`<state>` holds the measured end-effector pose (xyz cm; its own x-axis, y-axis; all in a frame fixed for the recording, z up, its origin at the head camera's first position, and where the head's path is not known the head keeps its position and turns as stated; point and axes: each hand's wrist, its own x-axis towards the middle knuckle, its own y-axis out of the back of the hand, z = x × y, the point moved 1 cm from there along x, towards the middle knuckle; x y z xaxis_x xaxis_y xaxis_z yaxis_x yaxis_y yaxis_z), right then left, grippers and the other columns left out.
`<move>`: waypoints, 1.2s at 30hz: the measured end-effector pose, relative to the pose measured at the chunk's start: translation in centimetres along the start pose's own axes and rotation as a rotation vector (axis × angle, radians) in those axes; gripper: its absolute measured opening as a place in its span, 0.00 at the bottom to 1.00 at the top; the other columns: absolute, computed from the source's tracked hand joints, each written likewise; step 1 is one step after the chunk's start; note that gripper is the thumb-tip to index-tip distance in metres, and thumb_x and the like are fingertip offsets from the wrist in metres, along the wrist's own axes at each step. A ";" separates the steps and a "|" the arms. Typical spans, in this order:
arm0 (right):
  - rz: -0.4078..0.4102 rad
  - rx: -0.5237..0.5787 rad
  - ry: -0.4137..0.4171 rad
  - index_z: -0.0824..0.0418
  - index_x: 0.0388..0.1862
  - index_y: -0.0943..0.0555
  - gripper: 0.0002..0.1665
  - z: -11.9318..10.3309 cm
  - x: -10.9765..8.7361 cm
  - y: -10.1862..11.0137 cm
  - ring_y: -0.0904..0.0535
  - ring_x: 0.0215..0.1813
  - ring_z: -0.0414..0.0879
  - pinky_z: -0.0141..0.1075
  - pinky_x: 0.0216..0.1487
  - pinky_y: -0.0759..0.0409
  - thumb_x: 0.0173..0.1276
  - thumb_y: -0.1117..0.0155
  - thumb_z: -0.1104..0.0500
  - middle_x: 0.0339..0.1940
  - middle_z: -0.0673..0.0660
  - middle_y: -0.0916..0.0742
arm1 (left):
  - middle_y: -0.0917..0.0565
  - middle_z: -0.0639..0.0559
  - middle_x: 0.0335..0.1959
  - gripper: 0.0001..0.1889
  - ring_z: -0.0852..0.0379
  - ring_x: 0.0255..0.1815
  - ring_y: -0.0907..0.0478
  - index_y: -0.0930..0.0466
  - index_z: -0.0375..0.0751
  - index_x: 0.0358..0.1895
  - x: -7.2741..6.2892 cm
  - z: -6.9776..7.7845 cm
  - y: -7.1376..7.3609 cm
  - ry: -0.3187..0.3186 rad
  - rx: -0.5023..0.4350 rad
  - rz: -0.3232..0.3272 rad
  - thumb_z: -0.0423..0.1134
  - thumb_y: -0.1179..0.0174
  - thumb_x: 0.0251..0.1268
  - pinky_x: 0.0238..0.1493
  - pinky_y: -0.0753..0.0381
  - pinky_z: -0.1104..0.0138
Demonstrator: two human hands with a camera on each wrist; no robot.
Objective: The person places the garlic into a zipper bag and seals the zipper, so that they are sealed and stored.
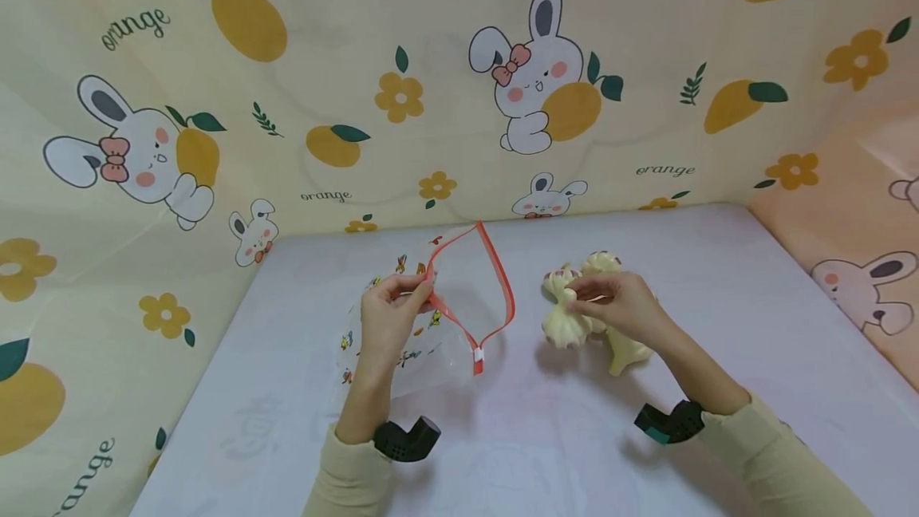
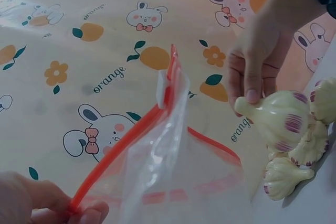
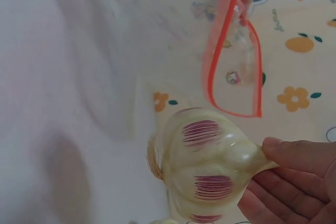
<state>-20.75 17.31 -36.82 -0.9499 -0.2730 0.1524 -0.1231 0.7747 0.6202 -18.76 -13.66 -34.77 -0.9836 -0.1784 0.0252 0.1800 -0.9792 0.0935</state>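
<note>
My left hand (image 1: 384,317) pinches the red-orange rim of a clear zip bag (image 1: 448,361) printed with small colourful figures. The bag's mouth gapes toward the right, and a white slider (image 1: 479,355) sits at the near end of the rim. To the right, my right hand (image 1: 625,305) holds a garlic bulb (image 1: 564,329) by its stem between thumb and fingers. In the right wrist view this garlic bulb (image 3: 210,156) shows purple streaks and a tuft of brown roots, its root end toward the bag.
Several more garlic bulbs (image 2: 286,178) lie grouped on the white table (image 1: 546,437), partly hidden behind my right hand. A cloth backdrop (image 1: 445,46) with rabbits and oranges rises behind the table and along its sides. Each wrist wears a black camera (image 1: 407,439).
</note>
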 end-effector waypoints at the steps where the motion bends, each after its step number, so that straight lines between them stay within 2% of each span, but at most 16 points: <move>1: 0.001 0.006 -0.003 0.71 0.45 0.17 0.16 -0.2 0.1 0.0 0.23 0.36 0.22 0.22 0.37 0.18 0.59 0.29 0.64 0.40 0.67 0.12 | 0.14 0.51 0.30 0.10 0.67 0.24 0.17 0.17 0.32 0.45 0.0 0.0 0.0 0.002 0.003 0.000 0.33 0.38 0.64 0.36 0.15 0.77; 4: 0.003 0.021 -0.020 0.71 0.45 0.17 0.17 -0.7 0.2 0.1 0.22 0.36 0.22 0.21 0.38 0.18 0.59 0.29 0.63 0.41 0.67 0.12 | 0.13 0.44 0.34 0.10 0.67 0.24 0.17 0.17 0.32 0.44 -0.1 -0.1 -0.1 0.005 0.004 0.002 0.34 0.38 0.64 0.38 0.15 0.76; 11: 0.009 0.042 -0.038 0.69 0.48 0.17 0.18 -1.7 0.5 0.3 0.21 0.37 0.24 0.20 0.40 0.19 0.61 0.30 0.61 0.44 0.66 0.13 | 0.14 0.44 0.35 0.10 0.67 0.24 0.17 0.17 0.31 0.44 0.0 -0.2 -0.3 0.000 -0.010 0.005 0.34 0.38 0.63 0.37 0.14 0.76; 16: 0.013 0.052 -0.027 0.67 0.48 0.17 0.17 -2.3 0.9 0.4 0.21 0.37 0.23 0.20 0.41 0.19 0.61 0.30 0.61 0.44 0.66 0.12 | 0.13 0.40 0.36 0.10 0.67 0.24 0.17 0.17 0.31 0.44 -0.1 -0.1 -0.2 -0.008 -0.010 0.003 0.33 0.38 0.64 0.37 0.15 0.76; 25: 0.023 0.076 -0.049 0.64 0.48 0.17 0.15 -3.2 1.3 0.5 0.20 0.37 0.25 0.21 0.43 0.19 0.63 0.32 0.60 0.43 0.64 0.11 | 0.14 0.51 0.31 0.10 0.67 0.24 0.17 0.17 0.31 0.44 0.0 -0.3 -0.2 -0.013 -0.011 0.010 0.33 0.38 0.63 0.37 0.14 0.75; 27: 0.028 0.082 -0.043 0.65 0.48 0.17 0.16 -3.4 1.4 0.5 0.20 0.37 0.25 0.21 0.43 0.19 0.63 0.32 0.60 0.43 0.63 0.11 | 0.13 0.50 0.31 0.10 0.67 0.24 0.17 0.17 0.31 0.44 0.0 -0.3 -0.2 -0.013 -0.003 0.012 0.34 0.37 0.63 0.38 0.14 0.75; 31: 0.040 0.097 -0.038 0.65 0.48 0.17 0.16 -3.8 1.6 0.6 0.19 0.37 0.25 0.21 0.43 0.18 0.62 0.31 0.60 0.42 0.62 0.11 | 0.12 0.42 0.33 0.09 0.67 0.23 0.17 0.17 0.32 0.43 0.0 -0.3 -0.2 -0.011 -0.001 0.014 0.34 0.37 0.63 0.38 0.14 0.75; 34: 0.046 0.114 -0.044 0.65 0.47 0.16 0.16 -4.0 1.7 0.6 0.19 0.37 0.26 0.22 0.43 0.18 0.62 0.30 0.59 0.40 0.58 0.11 | 0.12 0.39 0.35 0.09 0.67 0.23 0.17 0.17 0.31 0.43 0.0 -0.2 -0.3 -0.009 -0.007 0.009 0.33 0.37 0.63 0.37 0.14 0.75; 36: 0.047 0.129 -0.044 0.65 0.47 0.16 0.16 -4.2 1.7 0.6 0.19 0.37 0.26 0.22 0.43 0.18 0.61 0.30 0.59 0.38 0.52 0.11 | 0.12 0.40 0.34 0.09 0.67 0.23 0.17 0.17 0.31 0.43 0.0 -0.2 -0.3 -0.009 -0.010 0.006 0.33 0.37 0.63 0.36 0.14 0.75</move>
<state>-21.26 14.90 -33.01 -0.9669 -0.2115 0.1431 -0.1113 0.8535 0.5091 -18.78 -13.36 -35.02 -0.9824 -0.1835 0.0351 0.1859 -0.9790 0.0834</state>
